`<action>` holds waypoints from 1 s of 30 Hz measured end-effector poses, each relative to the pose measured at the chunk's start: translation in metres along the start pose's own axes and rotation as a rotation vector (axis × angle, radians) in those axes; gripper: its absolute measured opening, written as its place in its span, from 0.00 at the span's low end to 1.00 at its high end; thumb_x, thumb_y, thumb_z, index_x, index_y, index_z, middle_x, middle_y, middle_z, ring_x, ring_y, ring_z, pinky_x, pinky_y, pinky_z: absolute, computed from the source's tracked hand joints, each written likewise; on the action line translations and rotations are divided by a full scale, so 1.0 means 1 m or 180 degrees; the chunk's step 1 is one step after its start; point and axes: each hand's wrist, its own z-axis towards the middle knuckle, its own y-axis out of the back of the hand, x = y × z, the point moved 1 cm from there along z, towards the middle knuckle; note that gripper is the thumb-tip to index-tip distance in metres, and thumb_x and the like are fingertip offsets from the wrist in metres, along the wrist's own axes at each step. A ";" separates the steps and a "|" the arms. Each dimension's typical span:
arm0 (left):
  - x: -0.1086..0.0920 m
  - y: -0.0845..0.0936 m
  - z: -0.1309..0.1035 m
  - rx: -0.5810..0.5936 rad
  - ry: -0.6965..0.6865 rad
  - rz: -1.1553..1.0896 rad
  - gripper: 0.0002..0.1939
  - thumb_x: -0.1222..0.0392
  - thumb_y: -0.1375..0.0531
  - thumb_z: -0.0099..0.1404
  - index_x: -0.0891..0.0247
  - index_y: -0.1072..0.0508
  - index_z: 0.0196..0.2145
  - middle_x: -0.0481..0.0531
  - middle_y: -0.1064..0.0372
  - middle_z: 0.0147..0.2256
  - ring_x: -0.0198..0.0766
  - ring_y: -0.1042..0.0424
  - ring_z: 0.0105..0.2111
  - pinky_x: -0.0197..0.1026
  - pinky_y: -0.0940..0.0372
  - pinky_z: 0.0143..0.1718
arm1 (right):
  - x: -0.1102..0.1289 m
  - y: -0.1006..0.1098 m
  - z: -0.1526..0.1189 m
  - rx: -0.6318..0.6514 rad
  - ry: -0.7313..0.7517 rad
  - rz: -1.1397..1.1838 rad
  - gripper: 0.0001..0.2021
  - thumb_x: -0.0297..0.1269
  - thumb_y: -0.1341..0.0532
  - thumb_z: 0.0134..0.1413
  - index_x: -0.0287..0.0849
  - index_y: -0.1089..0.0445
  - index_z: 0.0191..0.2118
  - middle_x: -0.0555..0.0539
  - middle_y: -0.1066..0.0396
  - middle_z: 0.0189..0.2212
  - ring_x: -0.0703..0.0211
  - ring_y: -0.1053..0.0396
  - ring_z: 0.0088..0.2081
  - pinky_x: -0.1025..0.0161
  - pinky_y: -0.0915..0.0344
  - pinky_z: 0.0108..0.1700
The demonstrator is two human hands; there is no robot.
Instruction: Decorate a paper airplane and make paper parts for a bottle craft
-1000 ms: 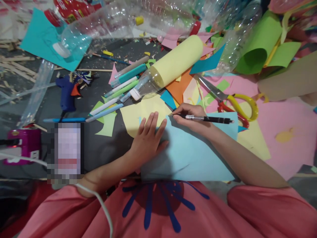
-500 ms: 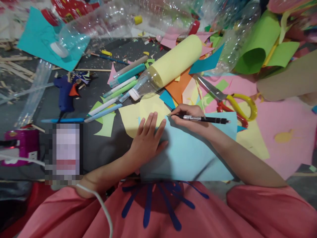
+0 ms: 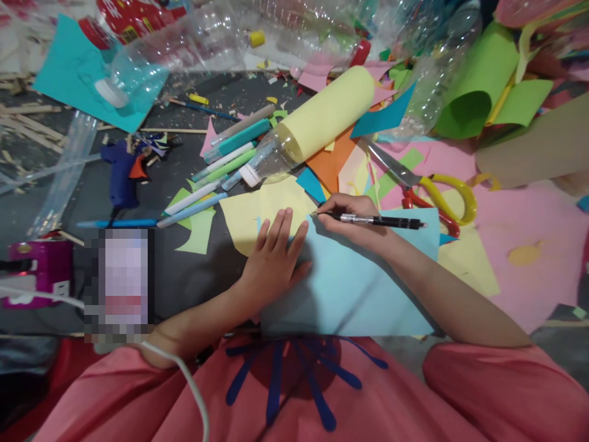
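1. Paper [image 3: 363, 282], smooth, pale blue and straight-edged, lies flat on the dark tabletop [image 3: 202, 288] beneath both hands, meeting a curved yellow sheet [image 3: 237, 218].
2. Left hand [image 3: 275, 261]: flat, fingers slightly spread, palm down across the two sheets, gripping nothing.
3. Right hand [image 3: 353, 205]: fingers pinched around a slim black pen [image 3: 400, 222] with a shiny metallic section, its tip where blue meets yellow.
4. Clear plastic bottle [image 3: 322, 126], sleeved in yellow paper, lies sideways beyond the hands.
5. Steel-bladed scissors [image 3: 415, 178], handles yellow and red, rest on colored scraps.

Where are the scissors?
In the head view, the scissors lie right of middle, beyond the right hand, their red and yellow handles by the far right corner of the light blue sheet.
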 end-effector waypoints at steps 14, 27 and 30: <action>0.000 0.001 0.001 -0.0013 -0.0049 0.0116 0.31 0.49 0.51 0.73 0.71 0.47 0.67 0.77 0.48 0.66 0.61 0.47 0.68 0.60 0.47 0.64 | -0.001 0.000 -0.001 0.0009 -0.0016 0.0003 0.06 0.38 0.38 0.46 0.41 0.28 0.26 0.51 0.30 0.21 0.65 0.37 0.23 0.66 0.41 0.27; 0.001 0.002 0.000 0.0107 -0.0014 0.0010 0.31 0.50 0.51 0.73 0.70 0.47 0.68 0.76 0.50 0.67 0.60 0.49 0.69 0.60 0.49 0.65 | 0.004 0.004 0.000 0.0098 -0.0280 0.0397 0.08 0.42 0.35 0.46 0.43 0.28 0.27 0.52 0.30 0.21 0.64 0.37 0.22 0.65 0.40 0.24; 0.001 0.002 0.000 0.0042 -0.0049 0.0106 0.32 0.49 0.52 0.73 0.71 0.47 0.67 0.77 0.49 0.67 0.60 0.47 0.68 0.59 0.48 0.65 | 0.005 0.006 -0.002 -0.0384 -0.0172 0.0492 0.10 0.44 0.35 0.50 0.44 0.27 0.33 0.53 0.31 0.24 0.66 0.38 0.19 0.65 0.41 0.22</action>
